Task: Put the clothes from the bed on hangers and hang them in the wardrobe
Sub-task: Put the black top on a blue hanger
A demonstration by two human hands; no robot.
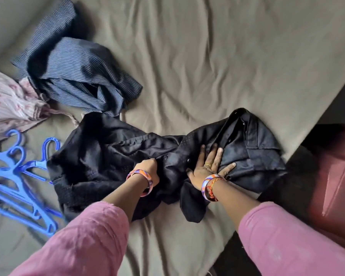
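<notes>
Bed (207,56): wrinkled olive sheet. Black shirt (111,156) lies crumpled at its near edge. Striped blue garment (78,72) and pink floral garment (10,104) lie beyond, left. Blue hangers (14,176) piled at left. Right hand (207,166) presses flat, fingers spread, on the shirt. Left hand (147,170) pinches shirt fabric, fingers curled.

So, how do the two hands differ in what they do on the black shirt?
The left hand is curled and grips a fold of the black shirt near its buttons; the right hand lies flat with fingers spread, pressing the cloth closer to the collar. The right hand shows a ring; no ring can be seen on the curled left hand. Both touch the same shirt, and both wrists wear a coloured bangle below a pink sleeve.
</notes>
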